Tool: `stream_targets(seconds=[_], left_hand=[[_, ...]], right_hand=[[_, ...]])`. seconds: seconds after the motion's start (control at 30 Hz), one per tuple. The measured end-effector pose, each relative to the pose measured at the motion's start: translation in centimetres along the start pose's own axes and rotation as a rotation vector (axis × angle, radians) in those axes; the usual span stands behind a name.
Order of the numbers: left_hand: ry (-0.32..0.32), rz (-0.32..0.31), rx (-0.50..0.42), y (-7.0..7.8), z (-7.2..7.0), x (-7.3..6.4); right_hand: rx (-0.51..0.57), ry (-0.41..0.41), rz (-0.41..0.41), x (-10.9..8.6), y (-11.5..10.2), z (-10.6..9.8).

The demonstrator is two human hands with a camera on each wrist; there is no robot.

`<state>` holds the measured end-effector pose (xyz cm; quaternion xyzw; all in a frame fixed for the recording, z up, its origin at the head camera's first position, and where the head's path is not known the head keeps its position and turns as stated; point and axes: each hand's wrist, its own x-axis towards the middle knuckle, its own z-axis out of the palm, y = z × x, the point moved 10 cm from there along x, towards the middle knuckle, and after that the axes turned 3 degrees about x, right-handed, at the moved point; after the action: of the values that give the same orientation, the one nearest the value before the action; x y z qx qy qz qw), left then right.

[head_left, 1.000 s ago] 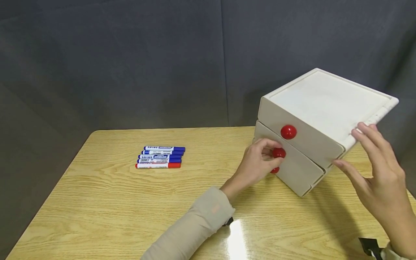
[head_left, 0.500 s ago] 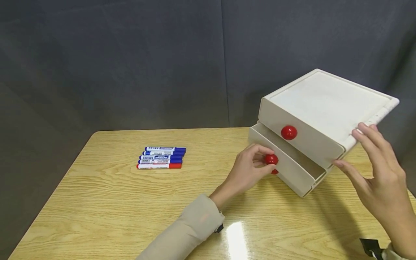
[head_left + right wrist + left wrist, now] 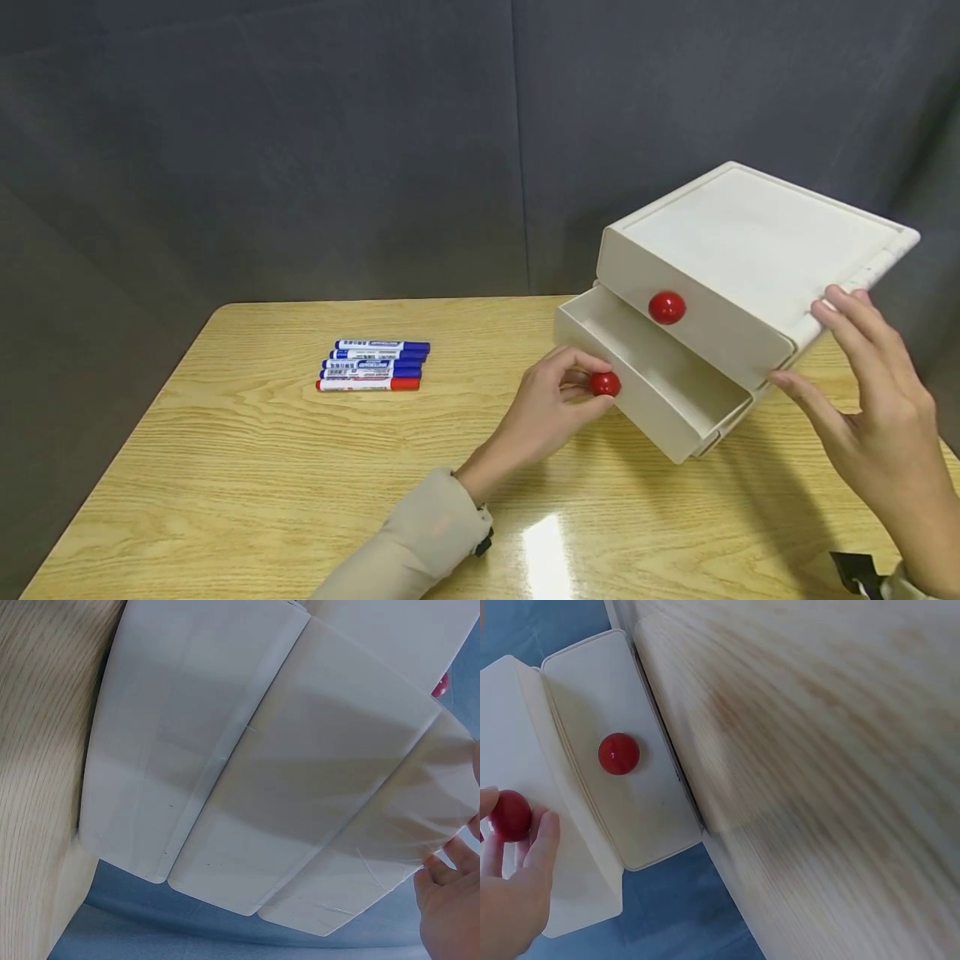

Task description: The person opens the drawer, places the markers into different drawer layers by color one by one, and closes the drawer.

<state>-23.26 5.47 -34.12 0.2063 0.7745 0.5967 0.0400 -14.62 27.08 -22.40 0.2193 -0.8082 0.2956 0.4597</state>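
A white drawer cabinet (image 3: 757,242) stands at the table's right side. Its middle drawer (image 3: 652,412) is pulled out, and the part of its inside in sight holds nothing. My left hand (image 3: 543,408) pinches that drawer's red knob (image 3: 605,383) between thumb and fingers. The top drawer, with another red knob (image 3: 667,307), is closed. In the left wrist view the lowest drawer (image 3: 656,817) is closed too. My right hand (image 3: 888,408) rests against the cabinet's right top edge, fingertips on the edge and thumb by the front corner. The right wrist view shows the cabinet's side (image 3: 217,750).
Several whiteboard markers (image 3: 375,364), blue ones and a red one, lie side by side on the wooden table (image 3: 262,475), left of the cabinet. A dark curtain (image 3: 375,150) hangs behind the table.
My left hand has drawn the middle drawer out of the cabinet, towards the lower left, by its knob. The right hand has stayed at the cabinet's edge. The markers have not moved.
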Motion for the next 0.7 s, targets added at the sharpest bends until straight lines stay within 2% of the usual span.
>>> stream_targets(seconds=[0.7], left_hand=[[-0.038,-0.056,0.006,-0.6,-1.9,-2.7]], right_hand=[[-0.006,-0.012,-0.008,0.1,-0.2,0.1]])
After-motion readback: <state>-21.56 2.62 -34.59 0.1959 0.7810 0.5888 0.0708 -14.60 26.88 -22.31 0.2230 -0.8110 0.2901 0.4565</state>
